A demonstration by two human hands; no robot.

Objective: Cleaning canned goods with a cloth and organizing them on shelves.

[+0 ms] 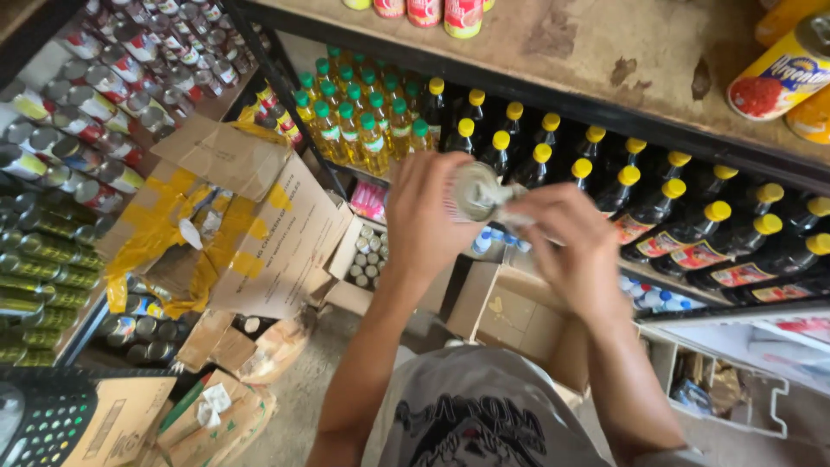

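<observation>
My left hand (425, 216) is wrapped around a can (474, 191), raised over the open boxes (510, 316), while my right hand (566, 246) pinches a cloth (510, 195) against its top (wiping, I judge). Next I'd turn the can to clean its side; beyond stand dark bottles (657, 207) on the shelf (709, 147).

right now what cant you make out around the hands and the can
Head view only:
- Can: label hidden by left hand; blurred.
- Right hand: fingertips blurred against the can, grip unclear.
- Open box below: contents too small.
- Top shelf: cans cut off by the frame edge.
</observation>
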